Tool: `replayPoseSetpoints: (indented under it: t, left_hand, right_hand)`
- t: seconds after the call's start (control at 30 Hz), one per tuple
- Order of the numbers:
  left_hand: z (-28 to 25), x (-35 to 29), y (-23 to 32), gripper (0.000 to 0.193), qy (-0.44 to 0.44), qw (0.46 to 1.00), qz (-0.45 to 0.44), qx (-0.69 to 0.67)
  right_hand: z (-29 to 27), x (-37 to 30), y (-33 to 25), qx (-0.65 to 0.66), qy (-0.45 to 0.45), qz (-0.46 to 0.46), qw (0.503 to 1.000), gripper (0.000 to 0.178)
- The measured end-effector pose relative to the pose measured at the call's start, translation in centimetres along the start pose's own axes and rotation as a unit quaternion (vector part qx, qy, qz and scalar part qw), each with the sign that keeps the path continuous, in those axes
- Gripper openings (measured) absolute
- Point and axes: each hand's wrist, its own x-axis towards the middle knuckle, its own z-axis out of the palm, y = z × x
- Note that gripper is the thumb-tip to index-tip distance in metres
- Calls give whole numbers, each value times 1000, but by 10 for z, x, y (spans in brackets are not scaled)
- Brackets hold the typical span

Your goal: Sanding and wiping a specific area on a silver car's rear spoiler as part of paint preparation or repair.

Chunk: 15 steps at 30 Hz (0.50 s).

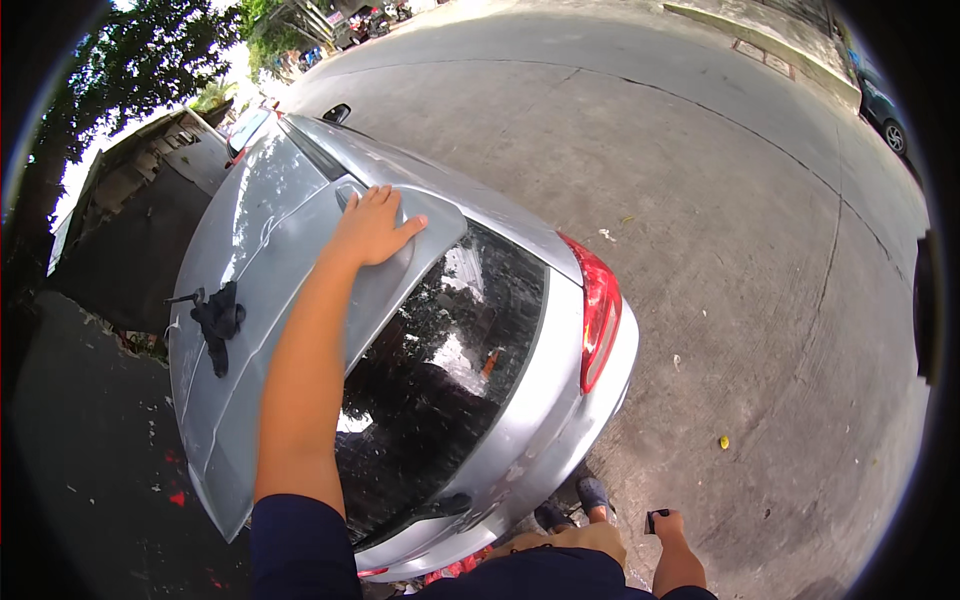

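Observation:
My left hand (378, 228) lies flat, palm down with the fingers stretched out, on the rear roof spoiler (432, 215) of a silver car (480, 190). Below the spoiler is the dark rear window (440, 350), spotted with pale marks and reflecting trees. Low at the right, beside my leg, my right hand (672, 523) is closed around a small flat dark object (655, 521); its kind cannot be made out. On the roof, left of my left arm, rests a crumpled black bundle (218, 322) with a thin dark piece sticking out.
The car's red tail light (600, 315) and rear wiper (430, 508) are near me. Grey concrete pavement (700, 240) stretches to the right, with a yellow leaf (724, 442) on it. A dark parked car (885, 110) stands far right. Trees (150, 60) rise at the far left.

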Motion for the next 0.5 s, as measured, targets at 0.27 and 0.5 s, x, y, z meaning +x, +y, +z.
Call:
replayPoseSetpoints:
  t: [0.27, 0.5]
  left_hand:
    - [5, 47, 80, 97, -101, 973, -186, 93]
    - [0, 47, 63, 95, -119, 991, -42, 34]
  right_hand:
    - [24, -16, -89, 78, -34, -75, 994, 35]
    - [32, 16, -36, -33, -52, -114, 992, 31]
